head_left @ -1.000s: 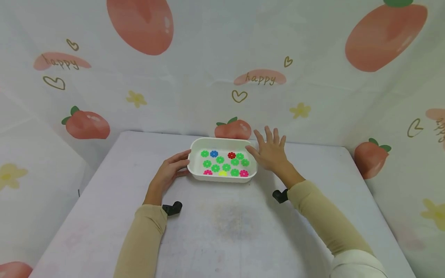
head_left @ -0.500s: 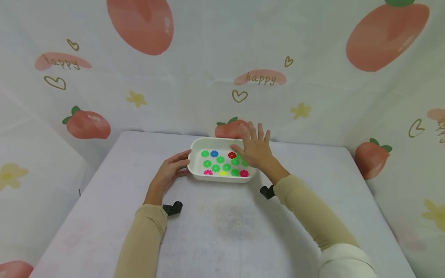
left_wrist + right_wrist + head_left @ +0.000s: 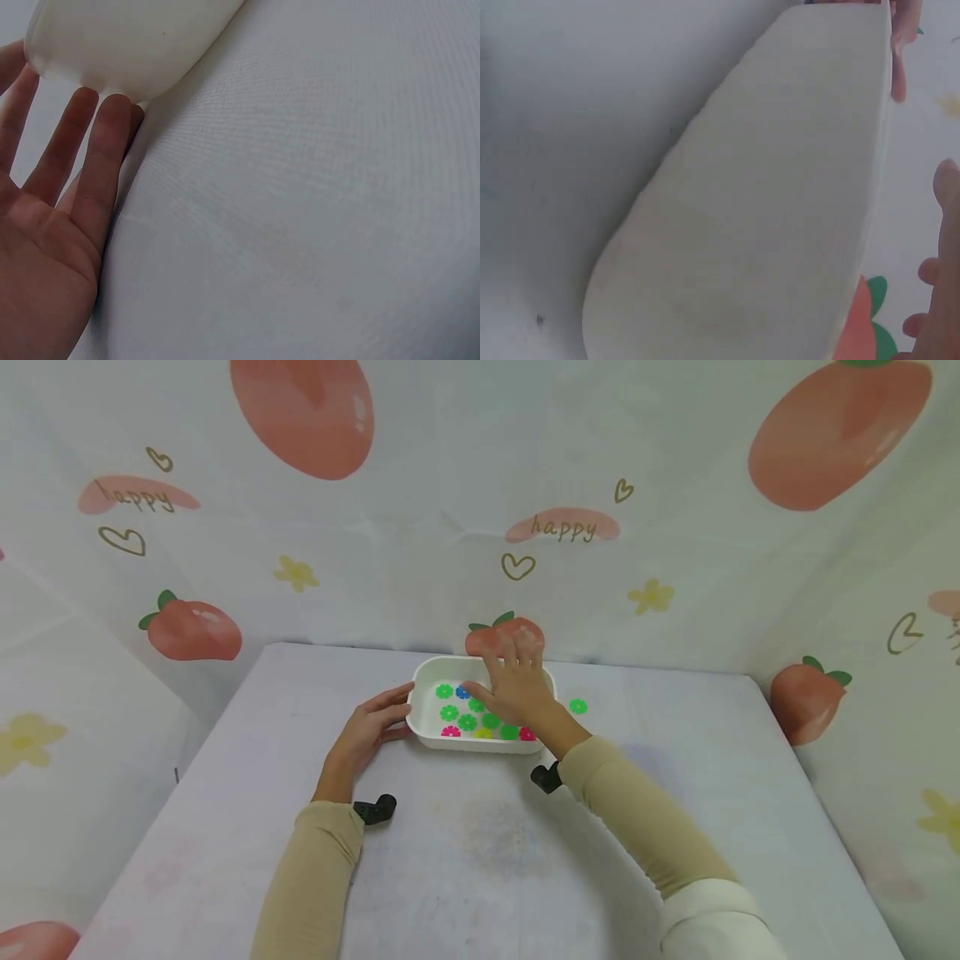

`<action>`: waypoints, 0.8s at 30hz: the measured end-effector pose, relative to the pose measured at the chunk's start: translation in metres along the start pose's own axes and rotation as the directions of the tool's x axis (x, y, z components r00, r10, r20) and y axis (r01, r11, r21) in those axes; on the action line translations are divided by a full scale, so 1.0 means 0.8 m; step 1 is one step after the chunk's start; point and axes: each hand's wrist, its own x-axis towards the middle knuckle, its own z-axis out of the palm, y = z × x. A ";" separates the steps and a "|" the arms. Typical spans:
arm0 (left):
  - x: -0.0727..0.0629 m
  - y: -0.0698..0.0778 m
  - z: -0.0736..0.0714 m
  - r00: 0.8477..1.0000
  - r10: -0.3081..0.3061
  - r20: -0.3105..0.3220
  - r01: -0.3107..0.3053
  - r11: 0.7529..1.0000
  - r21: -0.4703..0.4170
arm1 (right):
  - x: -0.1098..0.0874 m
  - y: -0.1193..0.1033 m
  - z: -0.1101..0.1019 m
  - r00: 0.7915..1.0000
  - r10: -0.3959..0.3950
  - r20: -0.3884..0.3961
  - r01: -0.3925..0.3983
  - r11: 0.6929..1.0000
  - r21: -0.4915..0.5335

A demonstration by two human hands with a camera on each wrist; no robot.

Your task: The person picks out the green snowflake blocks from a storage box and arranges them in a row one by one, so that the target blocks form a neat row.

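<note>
A white rectangular tray [image 3: 450,745] stands near the back of the table, with several flower-shaped plastic discs, mostly green [image 3: 449,713], lying in it. My left hand [image 3: 358,735] rests its fairly straight fingertips against the tray's left end; in the left wrist view, these fingers [image 3: 109,135] meet the white wall. Over the tray's right half, my right hand [image 3: 517,692] is spread palm down, hiding some discs. The right wrist view has this hand [image 3: 941,300] beside the tray's rim, fingers partly cut off. One green disc [image 3: 578,706] lies on the table right of the tray.
A white cloth covers the table [image 3: 465,877]. Behind it hangs a white backdrop [image 3: 420,568] printed with red fruit and hearts. Inside the tray are also a blue disc [image 3: 462,692], a yellow disc [image 3: 483,734] and pink discs [image 3: 450,732].
My right hand has moved left from beside the tray to above its right half. A green disc now shows on the table where that hand was. The left hand stays at the tray's end.
</note>
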 end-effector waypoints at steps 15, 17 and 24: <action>0.004 -0.004 -0.003 1.000 0.002 0.011 -0.001 1.000 -0.011 | 0.011 -0.032 0.025 0.997 -0.039 0.069 0.030 0.992 0.126; 0.005 -0.003 -0.004 1.000 0.005 0.007 -0.005 1.000 -0.008 | 0.014 -0.036 0.027 0.996 -0.058 0.074 0.047 0.988 0.150; 0.004 -0.002 -0.002 1.000 0.003 0.006 -0.003 1.000 -0.012 | 0.025 -0.041 0.040 0.991 -0.066 0.113 0.039 0.973 0.228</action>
